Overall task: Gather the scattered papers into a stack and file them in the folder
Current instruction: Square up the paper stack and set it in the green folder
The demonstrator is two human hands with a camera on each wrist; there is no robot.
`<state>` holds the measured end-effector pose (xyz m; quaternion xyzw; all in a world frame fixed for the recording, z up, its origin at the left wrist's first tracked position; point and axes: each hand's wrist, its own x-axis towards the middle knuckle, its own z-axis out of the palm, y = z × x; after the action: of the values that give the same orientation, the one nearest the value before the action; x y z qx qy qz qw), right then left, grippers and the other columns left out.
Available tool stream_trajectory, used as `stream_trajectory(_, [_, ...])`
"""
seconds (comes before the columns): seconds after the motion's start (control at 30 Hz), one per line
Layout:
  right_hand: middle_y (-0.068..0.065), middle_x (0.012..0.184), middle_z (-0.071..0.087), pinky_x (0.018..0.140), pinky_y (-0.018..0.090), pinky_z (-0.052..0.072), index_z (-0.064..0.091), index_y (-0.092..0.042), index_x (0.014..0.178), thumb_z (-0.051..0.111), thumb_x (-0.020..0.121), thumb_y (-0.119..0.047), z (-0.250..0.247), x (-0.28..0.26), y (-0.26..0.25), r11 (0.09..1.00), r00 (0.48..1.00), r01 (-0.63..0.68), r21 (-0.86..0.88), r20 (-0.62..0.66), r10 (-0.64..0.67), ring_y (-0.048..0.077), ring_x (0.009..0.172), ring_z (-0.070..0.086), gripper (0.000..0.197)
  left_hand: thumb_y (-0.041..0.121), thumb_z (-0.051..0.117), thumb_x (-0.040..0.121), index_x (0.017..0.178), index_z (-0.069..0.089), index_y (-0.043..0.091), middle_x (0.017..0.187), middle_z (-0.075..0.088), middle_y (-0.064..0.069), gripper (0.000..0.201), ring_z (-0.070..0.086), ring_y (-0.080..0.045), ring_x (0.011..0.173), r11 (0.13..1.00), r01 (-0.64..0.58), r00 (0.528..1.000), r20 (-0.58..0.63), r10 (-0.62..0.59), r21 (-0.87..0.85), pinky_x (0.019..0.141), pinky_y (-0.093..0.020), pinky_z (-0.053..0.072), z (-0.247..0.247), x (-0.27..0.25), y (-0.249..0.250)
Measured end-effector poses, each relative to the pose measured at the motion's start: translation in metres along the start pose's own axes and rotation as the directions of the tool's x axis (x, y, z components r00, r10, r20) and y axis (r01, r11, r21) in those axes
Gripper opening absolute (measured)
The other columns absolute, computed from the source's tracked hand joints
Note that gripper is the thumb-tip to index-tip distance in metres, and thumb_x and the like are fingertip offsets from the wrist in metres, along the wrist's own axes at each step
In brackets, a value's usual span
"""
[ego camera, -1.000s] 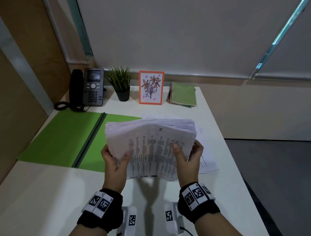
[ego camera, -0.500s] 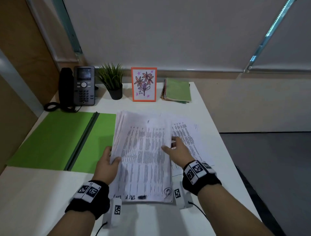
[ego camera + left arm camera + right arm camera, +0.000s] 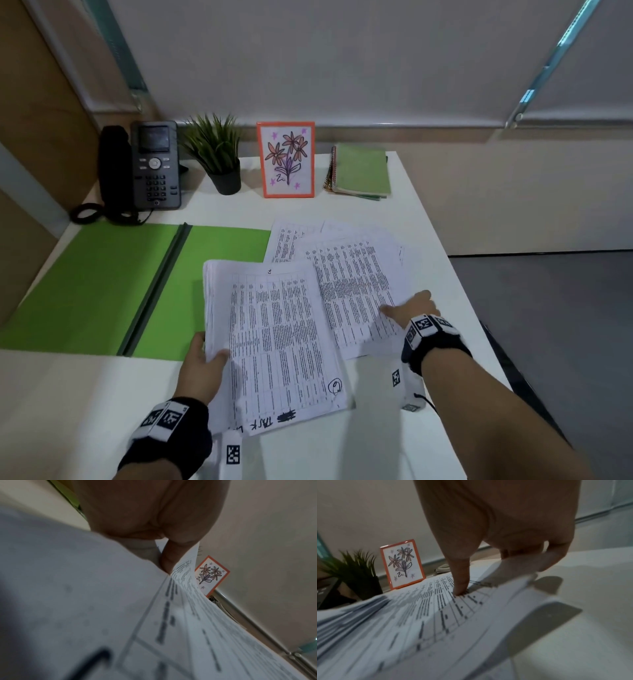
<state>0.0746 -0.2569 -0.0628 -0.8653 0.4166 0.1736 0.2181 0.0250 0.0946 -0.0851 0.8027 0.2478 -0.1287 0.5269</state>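
A thick stack of printed papers [image 3: 274, 342] lies on the white desk [image 3: 68, 404], partly over the open green folder [image 3: 92, 284]. My left hand [image 3: 205, 363] grips the stack's left edge, thumb on top [image 3: 169, 559]. To the right lie loose printed sheets [image 3: 352, 281], fanned out. My right hand [image 3: 411, 306] pinches the right edge of the top loose sheet [image 3: 436, 615], thumb pressing on the print and fingers curled under the lifted edge.
Along the back of the desk stand a black desk phone [image 3: 150, 168], a small potted plant [image 3: 219, 161], an orange-framed flower drawing [image 3: 287, 159] and a green spiral notebook [image 3: 361, 169]. The desk's right edge [image 3: 479, 325] drops to a dark floor.
The stack, held up in both hands a second ago, now lies on the desk. My right hand left it and moved right onto the loose sheets; the left still holds its edge.
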Motion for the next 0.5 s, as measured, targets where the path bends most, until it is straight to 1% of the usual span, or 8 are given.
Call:
stream_trajectory(0.07, [0.017, 0.130, 0.045, 0.097, 0.041, 0.043, 0.046, -0.005, 0.125, 0.073, 0.069, -0.055, 0.000, 0.001, -0.005, 0.999, 1.000, -0.024, -0.035, 0.013, 0.025, 0.032, 0.119, 0.047, 0.080, 0.010, 0.053, 0.093, 0.142, 0.031, 0.010, 0.134, 0.049, -0.013, 0.053, 0.048, -0.033, 0.124, 1.000, -0.007, 1.000, -0.006, 0.007, -0.015, 0.100, -0.037, 0.035, 0.001, -0.002, -0.002])
stream_trajectory(0.1, [0.017, 0.132, 0.041, 0.092, 0.039, 0.043, 0.046, -0.005, 0.124, 0.073, 0.071, -0.052, 0.000, 0.001, -0.007, 0.999, 0.999, -0.038, -0.028, 0.007, 0.038, 0.033, 0.118, 0.048, 0.076, 0.011, 0.053, 0.093, 0.141, 0.032, 0.011, 0.135, 0.050, -0.013, 0.053, 0.049, -0.033, 0.123, 1.000, -0.005, 1.000, -0.005, 0.005, -0.023, 0.101, -0.038, 0.035, 0.001, -0.001, -0.003])
stream_trajectory(0.17, [0.020, 0.133, 0.038, 0.077, 0.035, 0.045, 0.038, -0.003, 0.129, 0.075, 0.075, -0.039, 0.002, 0.000, -0.013, 0.997, 0.999, -0.035, 0.074, 0.013, 0.034, 0.033, 0.110, 0.054, 0.075, 0.012, 0.054, 0.092, 0.135, 0.039, 0.012, 0.129, 0.055, -0.014, 0.045, 0.054, -0.031, 0.111, 1.000, -0.005, 1.000, 0.004, 0.005, -0.025, 0.094, -0.036, 0.040, 0.001, 0.003, -0.007])
stream_trajectory(0.2, [0.020, 0.132, 0.043, 0.074, 0.034, 0.045, 0.035, -0.001, 0.131, 0.075, 0.077, -0.033, 0.003, 0.000, -0.016, 0.991, 1.000, -0.014, 0.135, 0.020, 0.012, 0.033, 0.108, 0.057, 0.074, 0.012, 0.054, 0.092, 0.131, 0.042, 0.012, 0.124, 0.058, -0.014, 0.041, 0.056, -0.029, 0.105, 1.000, -0.005, 1.000, 0.004, 0.005, -0.029, 0.090, -0.035, 0.041, 0.001, 0.003, -0.008])
stream_trajectory(0.23, [0.020, 0.129, 0.049, 0.076, 0.033, 0.046, 0.036, 0.001, 0.131, 0.074, 0.078, -0.030, 0.004, -0.001, -0.019, 0.986, 0.999, 0.007, 0.165, 0.042, -0.015, 0.032, 0.109, 0.058, 0.072, 0.012, 0.054, 0.092, 0.128, 0.044, 0.012, 0.121, 0.060, -0.014, 0.037, 0.057, -0.029, 0.102, 0.999, -0.013, 1.000, 0.001, 0.013, -0.035, 0.088, -0.035, 0.041, 0.001, 0.003, -0.009])
stream_trajectory(0.3, [0.018, 0.124, 0.058, 0.082, 0.032, 0.048, 0.045, 0.003, 0.127, 0.073, 0.080, -0.029, 0.007, -0.005, -0.021, 0.982, 0.996, 0.042, 0.186, 0.068, -0.055, 0.030, 0.111, 0.059, 0.063, 0.012, 0.055, 0.092, 0.123, 0.046, 0.014, 0.116, 0.061, -0.013, 0.033, 0.058, -0.029, 0.101, 0.999, -0.023, 1.000, -0.004, 0.022, -0.046, 0.089, -0.037, 0.043, 0.000, 0.002, -0.009])
stream_trajectory(0.4, [0.018, 0.116, 0.062, 0.078, 0.032, 0.047, 0.056, 0.000, 0.117, 0.064, 0.087, -0.023, 0.010, -0.008, -0.015, 0.930, 0.994, 0.111, 0.351, -0.050, -0.100, 0.033, 0.104, 0.061, 0.039, 0.012, 0.055, 0.092, 0.120, 0.046, 0.018, 0.113, 0.061, -0.011, 0.030, 0.058, -0.029, 0.101, 0.996, -0.025, 1.000, -0.018, 0.024, -0.083, 0.091, -0.039, 0.044, -0.002, -0.001, -0.009])
stream_trajectory(0.5, [0.014, 0.092, 0.060, 0.070, 0.029, 0.041, 0.059, -0.005, 0.103, 0.053, 0.093, -0.021, 0.004, -0.014, -0.008, 0.834, 0.973, 0.205, 0.511, -0.195, -0.120, 0.033, 0.088, 0.060, 0.019, 0.012, 0.056, 0.091, 0.128, 0.044, 0.014, 0.115, 0.060, -0.012, 0.039, 0.059, -0.031, 0.104, 0.994, -0.001, 0.999, -0.037, -0.003, -0.108, 0.093, -0.042, 0.045, -0.004, 0.002, -0.012])
